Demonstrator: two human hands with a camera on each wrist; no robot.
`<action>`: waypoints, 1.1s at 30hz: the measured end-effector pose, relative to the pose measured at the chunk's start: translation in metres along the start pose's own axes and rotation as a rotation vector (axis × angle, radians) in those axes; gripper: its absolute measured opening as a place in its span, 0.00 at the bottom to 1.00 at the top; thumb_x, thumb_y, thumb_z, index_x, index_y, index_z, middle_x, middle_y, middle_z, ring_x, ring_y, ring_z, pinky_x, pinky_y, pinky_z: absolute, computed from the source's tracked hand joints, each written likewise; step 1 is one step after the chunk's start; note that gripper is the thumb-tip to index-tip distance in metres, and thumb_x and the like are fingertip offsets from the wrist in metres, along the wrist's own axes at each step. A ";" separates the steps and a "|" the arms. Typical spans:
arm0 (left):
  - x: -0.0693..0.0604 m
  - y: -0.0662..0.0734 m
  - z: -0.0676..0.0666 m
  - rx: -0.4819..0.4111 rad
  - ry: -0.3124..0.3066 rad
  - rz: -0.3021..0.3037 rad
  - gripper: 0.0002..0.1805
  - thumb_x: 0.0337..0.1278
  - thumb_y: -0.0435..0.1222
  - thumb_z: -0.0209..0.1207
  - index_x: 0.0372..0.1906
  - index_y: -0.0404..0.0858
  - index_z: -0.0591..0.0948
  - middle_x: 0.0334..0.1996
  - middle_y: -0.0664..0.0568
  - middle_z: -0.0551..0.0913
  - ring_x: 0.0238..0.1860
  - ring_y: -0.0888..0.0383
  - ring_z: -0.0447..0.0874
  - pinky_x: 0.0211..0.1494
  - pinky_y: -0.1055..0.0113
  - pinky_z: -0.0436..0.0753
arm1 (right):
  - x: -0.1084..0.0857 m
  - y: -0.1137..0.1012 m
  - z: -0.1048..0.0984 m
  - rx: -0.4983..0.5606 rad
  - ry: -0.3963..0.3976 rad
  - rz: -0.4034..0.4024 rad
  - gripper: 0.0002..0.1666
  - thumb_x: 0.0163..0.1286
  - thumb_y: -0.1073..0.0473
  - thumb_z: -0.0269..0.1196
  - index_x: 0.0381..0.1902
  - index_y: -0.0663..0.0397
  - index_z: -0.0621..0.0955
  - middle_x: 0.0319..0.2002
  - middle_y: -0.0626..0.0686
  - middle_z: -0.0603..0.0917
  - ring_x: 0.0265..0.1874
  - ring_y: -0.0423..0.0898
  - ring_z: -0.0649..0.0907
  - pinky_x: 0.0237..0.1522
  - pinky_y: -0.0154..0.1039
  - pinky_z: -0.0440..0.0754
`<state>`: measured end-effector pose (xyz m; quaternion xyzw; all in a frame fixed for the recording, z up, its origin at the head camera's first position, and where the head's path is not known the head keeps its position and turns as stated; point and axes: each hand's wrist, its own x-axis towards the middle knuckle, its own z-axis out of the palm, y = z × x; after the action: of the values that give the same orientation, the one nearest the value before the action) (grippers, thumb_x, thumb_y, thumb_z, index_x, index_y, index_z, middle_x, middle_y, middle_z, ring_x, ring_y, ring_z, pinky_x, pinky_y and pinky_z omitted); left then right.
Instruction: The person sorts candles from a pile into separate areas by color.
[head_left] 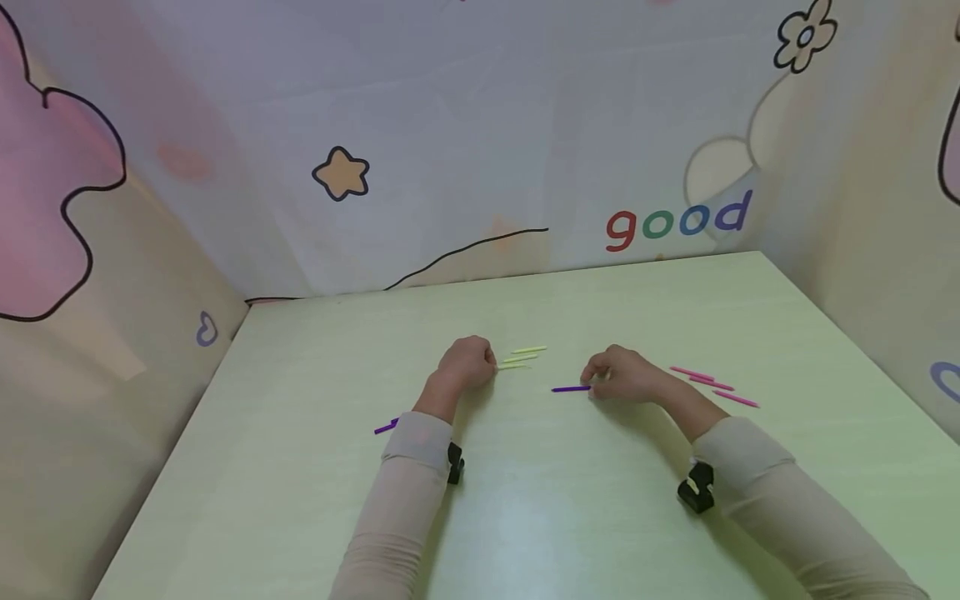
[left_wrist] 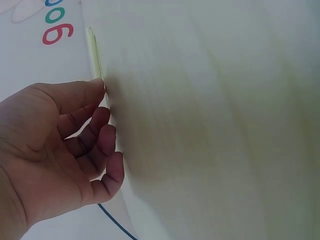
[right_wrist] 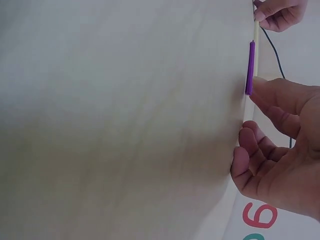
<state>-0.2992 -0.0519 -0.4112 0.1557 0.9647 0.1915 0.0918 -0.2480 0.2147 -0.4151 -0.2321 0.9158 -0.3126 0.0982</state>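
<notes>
My left hand (head_left: 468,362) rests at the table, thumb and forefinger pinching the near end of a thin yellow stick (head_left: 515,367). Two more yellow sticks (head_left: 529,350) lie just beyond it, roughly parallel. In the left wrist view, the thumb tip meets the yellow stick (left_wrist: 94,52) and the other fingers curl loosely. My right hand (head_left: 624,373) pinches one end of a purple stick (head_left: 568,389), which lies low against the tabletop and points left. The right wrist view shows thumb and forefinger at the end of this purple stick (right_wrist: 250,67).
Several pink sticks (head_left: 735,399) lie right of my right hand. More purple sticks (head_left: 384,429) are partly hidden behind my left sleeve (head_left: 420,442). The pale green table (head_left: 315,358) ends against printed fabric walls (head_left: 450,150) at the back and sides.
</notes>
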 end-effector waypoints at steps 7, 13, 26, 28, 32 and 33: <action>0.000 0.000 0.001 -0.019 -0.016 -0.028 0.04 0.58 0.33 0.57 0.29 0.38 0.78 0.27 0.53 0.75 0.28 0.57 0.71 0.30 0.67 0.69 | 0.007 0.004 0.004 -0.029 -0.013 -0.018 0.05 0.53 0.69 0.64 0.31 0.59 0.81 0.28 0.47 0.80 0.35 0.49 0.76 0.40 0.45 0.71; 0.000 0.001 0.001 -0.016 -0.011 -0.028 0.03 0.56 0.33 0.58 0.28 0.38 0.77 0.26 0.53 0.74 0.28 0.57 0.70 0.30 0.67 0.69 | 0.010 0.002 0.006 -0.065 -0.004 -0.014 0.04 0.53 0.69 0.63 0.29 0.58 0.81 0.26 0.46 0.79 0.31 0.46 0.74 0.37 0.42 0.70; -0.003 0.000 -0.004 0.000 -0.016 -0.017 0.05 0.55 0.36 0.61 0.33 0.38 0.78 0.30 0.53 0.76 0.32 0.57 0.72 0.37 0.65 0.72 | 0.012 -0.005 0.007 -0.065 -0.022 0.007 0.03 0.56 0.69 0.63 0.27 0.56 0.80 0.23 0.46 0.77 0.27 0.45 0.73 0.33 0.40 0.71; -0.004 0.000 -0.006 0.001 -0.014 -0.009 0.06 0.55 0.36 0.61 0.34 0.38 0.78 0.31 0.53 0.76 0.33 0.56 0.72 0.38 0.64 0.72 | 0.012 -0.006 0.006 -0.069 -0.019 0.009 0.04 0.57 0.69 0.63 0.27 0.56 0.80 0.23 0.46 0.77 0.27 0.44 0.73 0.33 0.40 0.71; -0.008 -0.001 -0.006 -0.024 -0.020 0.002 0.07 0.55 0.37 0.61 0.35 0.38 0.79 0.30 0.53 0.76 0.32 0.56 0.72 0.36 0.65 0.71 | 0.009 -0.008 0.004 -0.092 -0.007 0.008 0.04 0.57 0.69 0.62 0.28 0.56 0.81 0.23 0.45 0.77 0.27 0.44 0.73 0.32 0.39 0.71; -0.009 -0.001 -0.006 -0.029 -0.022 0.004 0.07 0.55 0.37 0.61 0.35 0.38 0.79 0.30 0.53 0.76 0.32 0.57 0.72 0.35 0.65 0.71 | 0.008 -0.008 0.003 -0.098 -0.003 0.002 0.04 0.57 0.69 0.62 0.28 0.57 0.81 0.24 0.45 0.77 0.27 0.44 0.73 0.32 0.39 0.71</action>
<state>-0.2929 -0.0582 -0.4050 0.1584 0.9604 0.2041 0.1041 -0.2507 0.2037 -0.4127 -0.2364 0.9300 -0.2671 0.0884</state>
